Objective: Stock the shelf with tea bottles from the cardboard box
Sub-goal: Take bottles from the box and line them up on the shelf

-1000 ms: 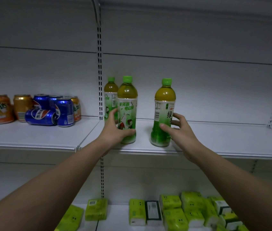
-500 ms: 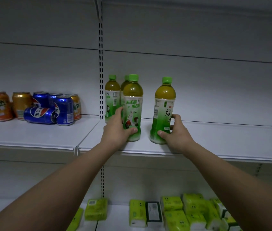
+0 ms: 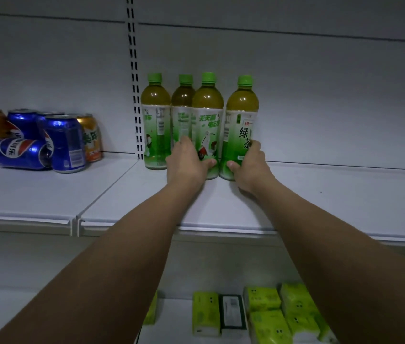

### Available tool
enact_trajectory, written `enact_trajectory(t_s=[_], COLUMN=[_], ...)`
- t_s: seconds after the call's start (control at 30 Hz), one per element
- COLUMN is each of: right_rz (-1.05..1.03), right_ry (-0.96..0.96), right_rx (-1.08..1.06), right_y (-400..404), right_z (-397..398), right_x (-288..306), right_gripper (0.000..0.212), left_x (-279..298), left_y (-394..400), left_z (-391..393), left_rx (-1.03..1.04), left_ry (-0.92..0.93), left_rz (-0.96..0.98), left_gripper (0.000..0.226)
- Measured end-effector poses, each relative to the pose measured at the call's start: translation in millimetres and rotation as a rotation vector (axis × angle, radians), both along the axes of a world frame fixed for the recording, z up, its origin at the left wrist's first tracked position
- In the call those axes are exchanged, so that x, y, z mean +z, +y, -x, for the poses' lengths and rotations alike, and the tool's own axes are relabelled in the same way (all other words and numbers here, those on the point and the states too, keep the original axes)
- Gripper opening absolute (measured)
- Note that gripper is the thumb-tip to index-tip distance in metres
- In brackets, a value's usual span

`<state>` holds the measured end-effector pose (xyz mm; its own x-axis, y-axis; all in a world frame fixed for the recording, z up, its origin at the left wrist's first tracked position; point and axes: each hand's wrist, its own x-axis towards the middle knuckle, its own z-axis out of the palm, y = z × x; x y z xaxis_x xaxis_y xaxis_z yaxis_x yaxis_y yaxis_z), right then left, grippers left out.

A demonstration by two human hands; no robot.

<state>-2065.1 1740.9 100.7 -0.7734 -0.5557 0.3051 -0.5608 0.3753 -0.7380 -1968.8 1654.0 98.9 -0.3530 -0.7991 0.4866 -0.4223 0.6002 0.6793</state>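
4 upright green-capped tea bottles (image 3: 207, 125) clustered on the white shelf (image 3: 320, 194).

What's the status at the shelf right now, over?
Left hand gripping third tea bottle. Right hand gripping fourth bottle. Both upright on shelf. Nothing in the way.

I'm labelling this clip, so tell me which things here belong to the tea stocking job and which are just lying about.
Part of the job:
- four tea bottles upright in a row
- shelf they stand on
- left hand and right hand, each gripping a bottle

Just lying about:
- soda cans, one blue can on its side
- green tissue packs on the lower shelf
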Motion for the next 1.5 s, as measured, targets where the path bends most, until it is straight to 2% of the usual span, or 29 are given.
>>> enact_trajectory(t_s=[0.3, 0.6, 0.87, 1.0, 1.1, 1.2, 1.27, 1.37, 1.43, 1.5], right_rz=[0.0, 0.113, 0.142, 0.162, 0.111, 0.098, 0.12, 0.167, 0.181, 0.173], right_ry=[0.061, 0.005, 0.039, 0.076, 0.141, 0.122, 0.167, 0.303, 0.341, 0.311], right_rx=[-0.072, 0.026, 0.022, -0.045, -0.007, 0.118, 0.158, 0.185, 0.218, 0.25], right_y=[-30, -24, -26, -13, 9, 34, 56, 105, 136, 159], right_z=[28, 23, 31, 16, -6, -34, -55, -94, -122, -147], right_x=[-13, -17, -21, -13, -11, -5, 1, -2, -20, -59], right_gripper=[0.07, 0.076, 0.061, 0.051, 0.041, 0.036, 0.035, 0.029, 0.024, 0.021], left_x=[-7, -12, -12, -8, -6, -5, -8, -23, -56, -108], left_y=[-19, -18, -17, -3, 17, 40, 61, 96, 113, 132], left_z=[22, 19, 17, 9, -4, -30, -57, -112, -138, -153], left_rx=[0.03, -0.037, -0.038, -0.058, -0.123, -0.218, -0.244, -0.188, -0.166, -0.116], left_ry=[0.051, 0.028, 0.047, 0.01, -0.052, -0.053, 0.014, 0.224, 0.343, 0.385], left_rz=[0.062, 0.087, 0.108, 0.08, -0.066, -0.158, -0.038, 0.222, 0.201, 0.025], left_gripper=[0.062, 0.055, 0.055, 0.045, 0.038, 0.042, 0.037, 0.022, 0.016, 0.014])
